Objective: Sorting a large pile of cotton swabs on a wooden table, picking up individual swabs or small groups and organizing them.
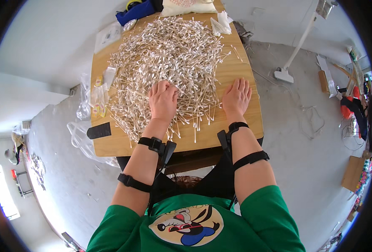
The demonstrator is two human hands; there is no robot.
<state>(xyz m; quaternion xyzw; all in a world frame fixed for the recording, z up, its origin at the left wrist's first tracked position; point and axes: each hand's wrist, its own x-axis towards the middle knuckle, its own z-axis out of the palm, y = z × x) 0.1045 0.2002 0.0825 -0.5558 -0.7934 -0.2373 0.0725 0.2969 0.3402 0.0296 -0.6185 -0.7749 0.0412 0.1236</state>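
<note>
A large heap of cotton swabs (165,54) with white tips and pale sticks covers much of the wooden table (236,134). My left hand (163,101) rests on the near part of the heap, its fingers bent and drawn together. A cotton swab (178,89) shows at the tips of its thumb and forefinger; the palm side is hidden. To the right of the heap, my right hand (237,96) lies flat on the bare wood, fingers stretched forward and holding nothing. Two loose swabs (236,53) lie beyond it.
A black strip (99,131) lies at the table's near left corner. Clear plastic bags with small yellow packets (97,110) are along the left edge. At the back are a blue object (135,11), a cream bag (189,7) and white tissue (221,23). A floor mop (284,75) stands right.
</note>
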